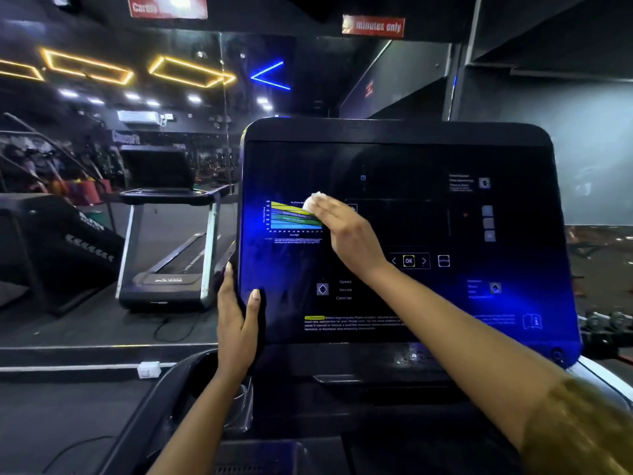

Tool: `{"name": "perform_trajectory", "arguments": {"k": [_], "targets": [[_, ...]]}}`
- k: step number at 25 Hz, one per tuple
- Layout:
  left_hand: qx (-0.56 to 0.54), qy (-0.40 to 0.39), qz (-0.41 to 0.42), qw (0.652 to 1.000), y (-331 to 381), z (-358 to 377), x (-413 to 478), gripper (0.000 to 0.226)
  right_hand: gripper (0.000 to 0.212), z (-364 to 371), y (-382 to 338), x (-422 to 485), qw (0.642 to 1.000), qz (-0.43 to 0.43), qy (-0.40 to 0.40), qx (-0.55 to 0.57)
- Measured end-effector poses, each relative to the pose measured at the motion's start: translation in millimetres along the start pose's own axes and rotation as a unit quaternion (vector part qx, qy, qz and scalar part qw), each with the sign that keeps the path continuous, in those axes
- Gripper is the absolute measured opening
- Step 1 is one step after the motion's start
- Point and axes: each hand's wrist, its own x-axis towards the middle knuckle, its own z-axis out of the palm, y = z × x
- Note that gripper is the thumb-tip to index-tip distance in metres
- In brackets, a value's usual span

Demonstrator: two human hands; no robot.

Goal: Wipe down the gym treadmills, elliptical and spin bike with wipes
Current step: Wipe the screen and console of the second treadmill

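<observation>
Right hand (pixel 346 231), fingers flat, presses crumpled white wipe (pixel 312 201) onto glossy black treadmill console (pixel 394 156), left of centre by coloured chart (pixel 291 217). Steadying left hand (pixel 236 313) pinches console's near-left edge. Wipe looks soft, light; best bunched under fingertips.

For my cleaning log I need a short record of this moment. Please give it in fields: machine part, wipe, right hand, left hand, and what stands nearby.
machine part: treadmill console, dark panel with a coloured chart on its left half
wipe: wipe, white and bunched, pressed on the panel at the chart's upper right corner
right hand: right hand, straight fingers press the wipe against the panel
left hand: left hand grips the console's left edge, thumb on the front face
nearby: second treadmill to the left, nobody on it
</observation>
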Motion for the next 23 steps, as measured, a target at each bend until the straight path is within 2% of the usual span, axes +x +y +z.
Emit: {"name": "perform_trajectory", "arguments": {"k": [2,4,8,11,13,15,17,19,23], "targets": [[-0.014,0.008,-0.032,0.999,2,1,0,0.08,0.049,12,-7,14,1.0,0.016,0.001,0.001],[-0.013,0.011,-0.051,0.999,0,2,1,0.078,0.048,23,-25,6,1.0,-0.015,0.002,-0.002],[-0.006,0.0,-0.048,0.999,-5,2,1,0.068,0.036,44,-64,-66,0.979,-0.201,-0.043,-0.011],[-0.008,-0.005,-0.044,0.999,-5,1,0,0.065,0.031,39,-66,-88,0.961,-0.265,-0.076,-0.01],[-0.034,0.0,-0.03,0.999,-5,2,0,0.062,0.035,30,-61,-62,0.97,-0.236,-0.063,0.009],[-0.06,0.004,-0.019,0.998,-8,3,0,0.06,0.041,24,-54,-16,0.986,-0.162,-0.022,0.017],[-0.075,0.002,-0.024,0.997,-9,3,0,0.059,0.044,27,-52,20,0.993,-0.121,-0.014,-0.003],[-0.09,0.002,-0.031,0.995,-11,3,0,0.059,0.043,40,-60,19,0.989,-0.141,-0.035,-0.026],[-0.124,0.002,-0.033,0.992,-14,3,2,0.078,0.034,52,-73,-61,0.969,-0.231,-0.083,0.015]]}}
